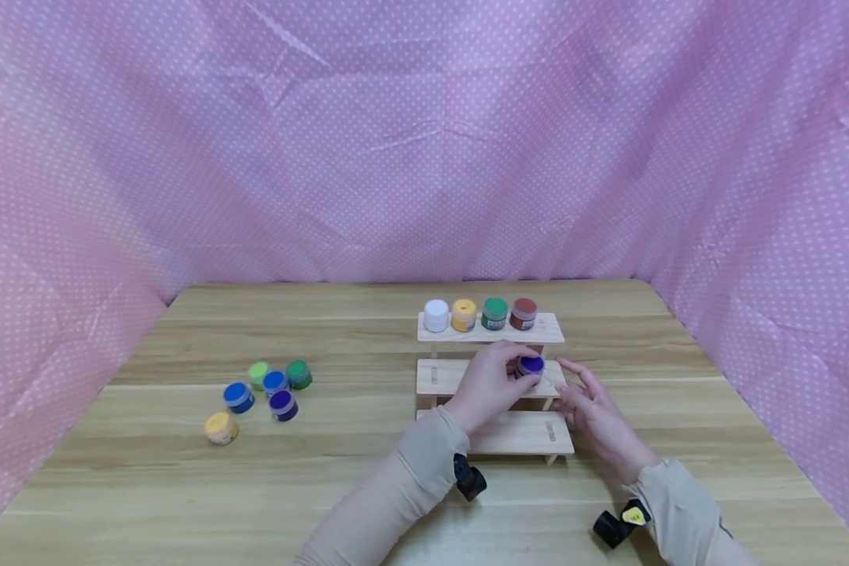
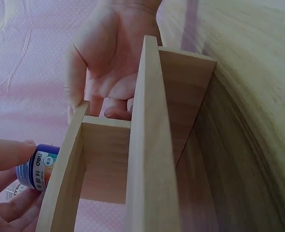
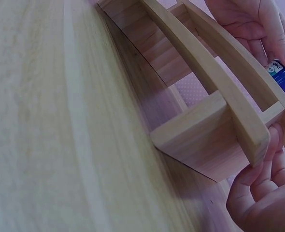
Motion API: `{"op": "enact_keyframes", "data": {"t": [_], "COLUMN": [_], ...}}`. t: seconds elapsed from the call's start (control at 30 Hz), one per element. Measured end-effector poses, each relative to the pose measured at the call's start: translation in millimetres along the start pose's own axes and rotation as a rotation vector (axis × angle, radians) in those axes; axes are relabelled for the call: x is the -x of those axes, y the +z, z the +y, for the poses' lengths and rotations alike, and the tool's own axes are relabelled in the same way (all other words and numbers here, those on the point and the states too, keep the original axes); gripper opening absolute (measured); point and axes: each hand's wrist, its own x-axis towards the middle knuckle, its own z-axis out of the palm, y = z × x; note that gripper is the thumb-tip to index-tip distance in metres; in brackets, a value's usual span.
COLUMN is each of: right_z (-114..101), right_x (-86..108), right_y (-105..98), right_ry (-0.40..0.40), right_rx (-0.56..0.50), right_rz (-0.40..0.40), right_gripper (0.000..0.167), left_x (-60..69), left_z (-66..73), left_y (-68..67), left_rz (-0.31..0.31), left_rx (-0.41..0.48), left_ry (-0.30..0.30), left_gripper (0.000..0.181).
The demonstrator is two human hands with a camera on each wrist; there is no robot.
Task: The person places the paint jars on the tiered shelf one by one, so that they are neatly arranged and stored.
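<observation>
- Pinching a purple jar (image 1: 531, 366) between thumb and fingers of the left hand (image 1: 491, 384), parted only as wide as the jar: thumb on the near side, index finger on the far side.
- Reaching in from the near left with the left forearm, back of the hand upward, arched over the middle shelf (image 1: 460, 377).
- Holding the jar at the right end of that shelf, lid up; hard to tell if set down on the wood or kept just above.
- Touching the right end of the wooden stand (image 1: 512, 432) with fingertips of the right hand (image 1: 597, 420), fingers parted and loosely bent, forearm coming from the near right.
- Standing along the far, top shelf (image 1: 488, 336), left to right: white jar (image 1: 436, 317), orange-yellow jar (image 1: 464, 316), green jar (image 1: 495, 314), reddish-brown jar (image 1: 523, 314).
- Grouped well to the left on the table (image 1: 148, 487): light-green jar (image 1: 258, 373), dark-green jar (image 1: 299, 374), two blue jars (image 1: 238, 397), second purple jar (image 1: 283, 406); nearest, pale-yellow jar (image 1: 221, 428).
</observation>
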Motion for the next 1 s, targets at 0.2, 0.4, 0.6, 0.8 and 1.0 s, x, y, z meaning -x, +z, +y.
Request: {"op": "enact_keyframes", "data": {"t": [0.2, 0.4, 0.6, 0.8, 1.0], "right_z": [-0.8, -2.0, -3.0, -3.7, -2.5], "right_x": [0.5, 0.6, -0.6, -1.1, -0.2], "right_y": [0.8, 0.3, 0.6, -0.2, 0.0], "right_ry": [0.018, 0.038, 0.038, 0.060, 0.060], "right_rx": [0.011, 0.013, 0.053, 0.075, 0.069], "right_rz": [0.016, 0.003, 0.016, 0.041, 0.043], "right_gripper": [0.033, 0.034, 0.033, 0.036, 0.034], "left_x": [-0.2, 4.5, 16.7, 30.8, 44.0], "left_z": [0.3, 3.6, 5.9, 3.4, -3.7], "left_y": [-3.9, -11.5, -23.3, -36.3, -47.5], "left_rz": [-0.034, -0.011, 0.022, 0.044, 0.060], "left_rx": [-0.040, -0.059, -0.040, -0.037, -0.013], "left_ry": [0.008, -0.038, -0.054, -0.030, -0.026], "left_gripper": [0.032, 0.036, 0.035, 0.032, 0.029]}}
